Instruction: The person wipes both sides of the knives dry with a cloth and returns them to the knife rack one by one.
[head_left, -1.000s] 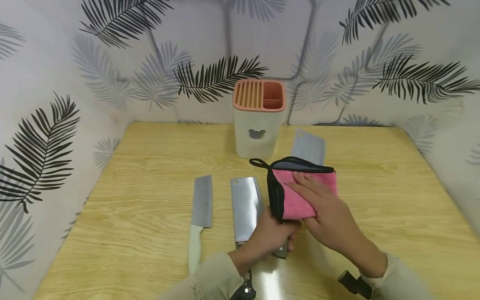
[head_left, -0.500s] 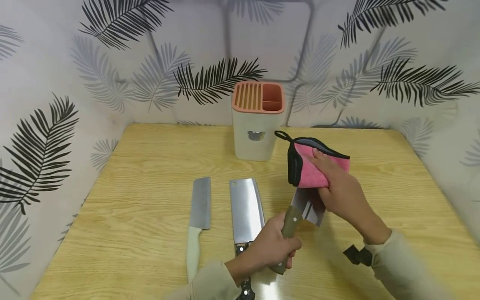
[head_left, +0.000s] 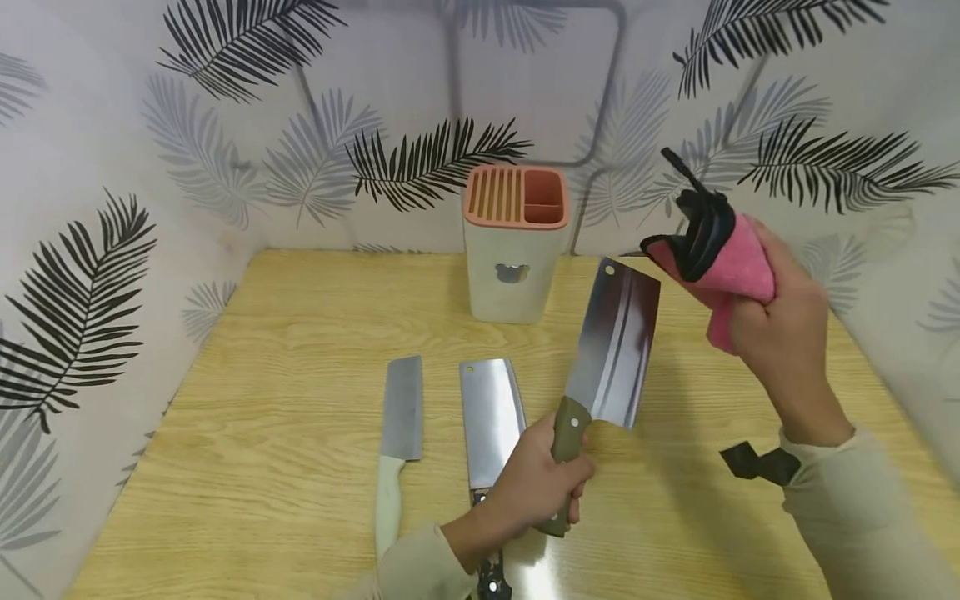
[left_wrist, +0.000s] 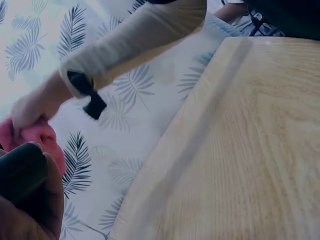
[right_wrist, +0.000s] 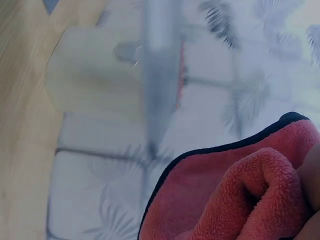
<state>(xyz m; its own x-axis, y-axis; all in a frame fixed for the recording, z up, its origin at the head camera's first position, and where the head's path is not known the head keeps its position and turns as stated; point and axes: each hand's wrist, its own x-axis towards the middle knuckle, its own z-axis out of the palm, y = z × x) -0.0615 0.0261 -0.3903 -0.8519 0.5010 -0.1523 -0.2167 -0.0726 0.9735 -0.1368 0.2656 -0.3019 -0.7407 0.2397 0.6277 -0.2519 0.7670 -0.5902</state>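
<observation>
My left hand (head_left: 528, 479) grips the olive-green handle (head_left: 570, 433) of a cleaver, whose bare blade (head_left: 617, 342) tilts up and to the right above the table. Up at the right, my right hand (head_left: 787, 333) holds a bunched pink cloth (head_left: 738, 267) with black edging, apart from the blade. In the left wrist view the fingers curl round the dark handle (left_wrist: 22, 172). The right wrist view shows the cloth (right_wrist: 250, 195) folded beside the hand, with a blurred blade (right_wrist: 161, 65) in front of the white holder.
A second cleaver (head_left: 491, 421) with a black handle lies just left of the held one, partly under my left forearm. Further left lies a knife (head_left: 402, 408) with a pale handle. Behind stands a white knife holder (head_left: 512, 283) with an orange slotted top, near the patterned wall covering.
The cloth has left the blade and moved up and right with my right hand, uncovering the blade. Earlier it was pressed on the blade. My left hand keeps its grip, the cleaver now raised and tilted.
</observation>
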